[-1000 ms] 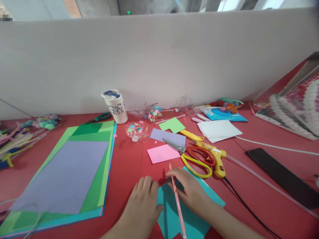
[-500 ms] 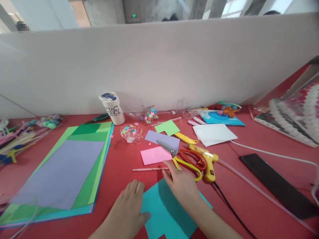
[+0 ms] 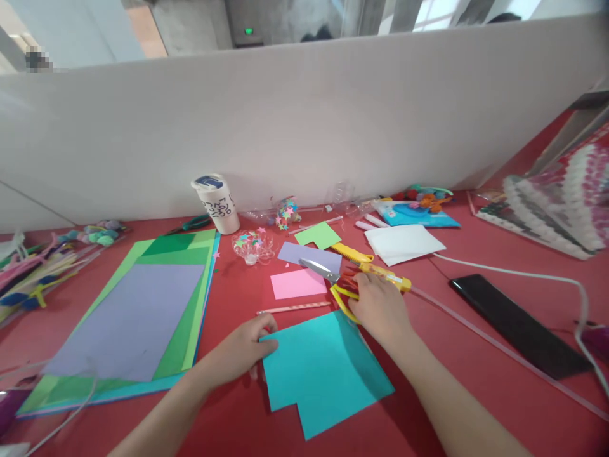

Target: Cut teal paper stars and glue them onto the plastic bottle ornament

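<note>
One notched turquoise paper sheet [image 3: 323, 374] rests over the red table [image 3: 228, 422], its left corner pinched by the left hand [image 3: 245, 346], best held lightly against creasing. At its far corner, the right hand [image 3: 380, 303] covers one pair of metal-bladed, red-and-yellow-handled scissors [image 3: 320, 270], its grip impossible to tell; beyond the sheet lie one pink-patterned pencil [image 3: 295, 308], one pink paper rectangle [image 3: 299, 284], one lilac paper strip [image 3: 291, 252] and one notched lime paper piece [image 3: 321, 236].

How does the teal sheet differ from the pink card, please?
The teal sheet is larger than the pink card. The teal sheet has a notched corner; the pink card shows none. The left hand holds the teal sheet; no hand holds the pink card. Both are plain-coloured.
</note>
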Demonstrator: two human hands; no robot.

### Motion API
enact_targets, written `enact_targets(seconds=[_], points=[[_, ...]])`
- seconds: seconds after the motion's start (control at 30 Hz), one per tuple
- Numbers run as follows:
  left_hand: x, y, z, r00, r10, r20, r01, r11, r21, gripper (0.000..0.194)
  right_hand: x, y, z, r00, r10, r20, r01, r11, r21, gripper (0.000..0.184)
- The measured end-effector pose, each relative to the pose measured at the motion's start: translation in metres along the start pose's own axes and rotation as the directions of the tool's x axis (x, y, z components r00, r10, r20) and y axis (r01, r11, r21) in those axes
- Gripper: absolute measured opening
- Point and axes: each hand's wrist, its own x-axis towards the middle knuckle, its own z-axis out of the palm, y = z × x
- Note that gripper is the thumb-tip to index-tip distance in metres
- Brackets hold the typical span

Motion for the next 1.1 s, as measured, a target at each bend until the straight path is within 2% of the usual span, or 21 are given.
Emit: enact_targets(seconds=[0.07, 0.13, 0.2, 0.3, 0.43, 0.57, 0.63, 0.77, 0.9, 0.93, 1.0, 1.1], points=[[-0.002, -0.005, -0.007, 1.0, 0.019, -0.001, -0.019, 0.998, -0.051, 0.015, 0.0, 0.002, -0.004, 0.998, 0.042, -0.043, -0.039, 0.996, 0.075, 0.018], [-0.006, -0.011, -0.011, 0.999, 0.038, -0.01, -0.038, 0.993, -0.107, 0.017, 0.0, 0.004, -0.008, 0.993, 0.09, -0.08, -0.074, 0.98, 0.184, 0.02], [-0.01, -0.016, -0.013, 0.998, 0.054, -0.035, -0.059, 0.986, -0.153, 0.017, -0.002, 0.003, -0.01, 0.992, 0.11, -0.066, -0.084, 0.943, 0.322, 0.021], [-0.012, -0.022, -0.013, 0.986, 0.117, -0.12, -0.138, 0.973, -0.184, 0.017, -0.009, -0.007, -0.011, 0.999, 0.044, 0.026, -0.051, 0.857, 0.513, 0.018], [-0.004, -0.023, -0.01, 0.933, 0.185, -0.307, -0.284, 0.905, -0.317, 0.022, -0.026, -0.027, -0.013, 0.987, -0.091, 0.131, -0.018, 0.756, 0.655, 0.029], [0.005, -0.021, -0.011, 0.905, 0.175, -0.388, -0.334, 0.858, -0.391, 0.025, -0.042, -0.034, -0.018, 0.955, -0.211, 0.209, 0.008, 0.722, 0.692, 0.025], [0.006, -0.02, -0.013, 0.873, 0.173, -0.457, -0.376, 0.834, -0.403, 0.025, -0.046, -0.034, -0.021, 0.925, -0.276, 0.263, 0.05, 0.771, 0.634, 0.026], [0.0, -0.017, -0.018, 0.779, 0.163, -0.605, -0.479, 0.778, -0.407, 0.027, -0.05, -0.034, -0.025, 0.865, -0.314, 0.39, 0.096, 0.868, 0.487, 0.031], [-0.006, -0.016, -0.023, 0.656, 0.123, -0.744, -0.608, 0.671, -0.425, 0.024, -0.054, -0.032, -0.024, 0.803, -0.368, 0.469, 0.07, 0.84, 0.538, 0.027], [-0.007, -0.016, -0.024, 0.632, 0.111, -0.767, -0.637, 0.638, -0.433, 0.024, -0.056, -0.032, -0.024, 0.803, -0.38, 0.459, 0.068, 0.823, 0.564, 0.027], [-0.008, -0.017, -0.024, 0.611, 0.097, -0.785, -0.672, 0.587, -0.451, 0.024, -0.058, -0.031, -0.024, 0.818, -0.39, 0.423, 0.062, 0.79, 0.61, 0.026], [-0.01, -0.017, -0.022, 0.626, 0.102, -0.773, -0.67, 0.578, -0.466, 0.021, -0.061, -0.035, -0.023, 0.835, -0.381, 0.396, 0.058, 0.778, 0.625, 0.025]])
